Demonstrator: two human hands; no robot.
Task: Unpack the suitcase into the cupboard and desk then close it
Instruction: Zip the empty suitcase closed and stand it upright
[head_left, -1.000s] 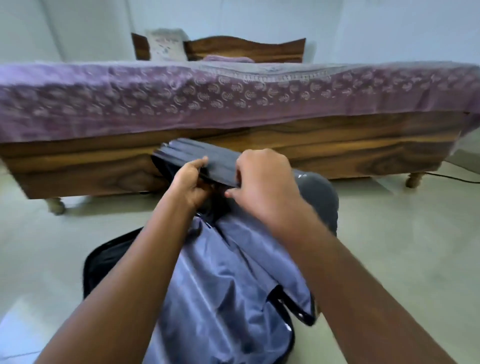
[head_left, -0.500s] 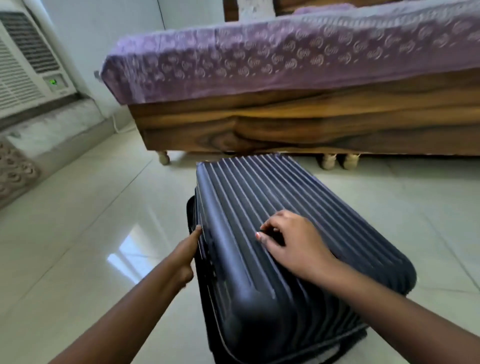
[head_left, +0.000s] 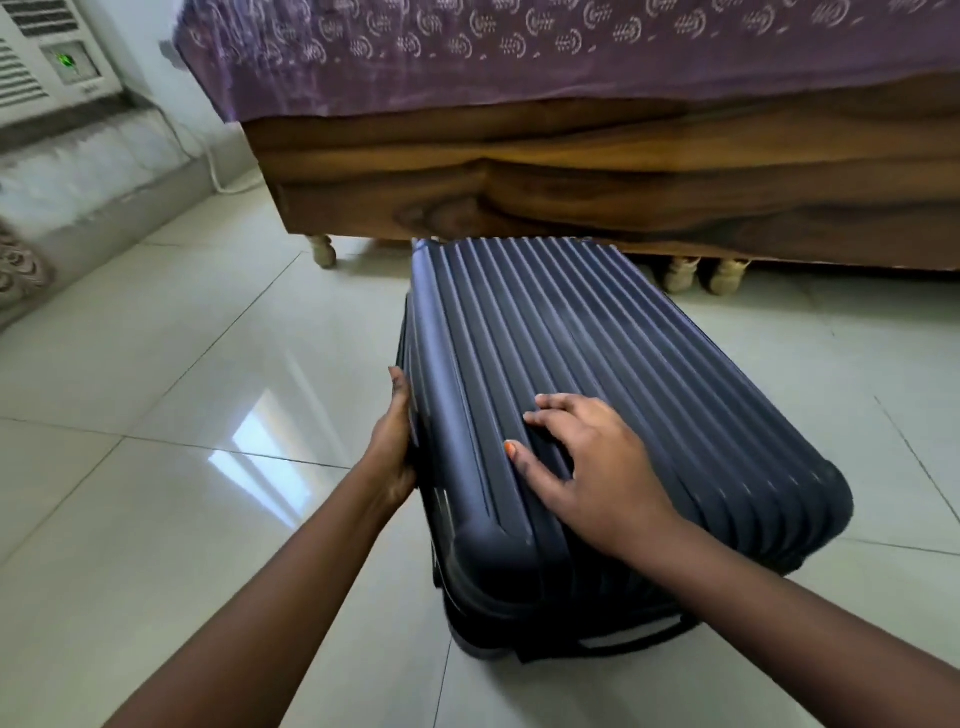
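I see the dark ribbed suitcase (head_left: 597, 415) lying flat on the floor (head_left: 156, 415), lid down, so its contents are hidden. My right hand (head_left: 587, 467) presses on the lid with spread fingers. My left hand (head_left: 392, 447) lies flat against its left side. The bed (head_left: 571, 182) stands beyond both hands.

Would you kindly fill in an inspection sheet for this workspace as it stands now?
Surface: glossy tiled floor, window glare on it.
Job's things: ribbed dark suitcase lies flat on the floor, lid down; a strap pokes out at its near end.
Clutter: nothing seen.
Hands: left hand lies against the suitcase's left side; right hand rests on the lid, fingers spread.
Cables: white cable runs down the wall by the bed.
Surroundings: wooden bed with purple cover; air conditioner with green light.
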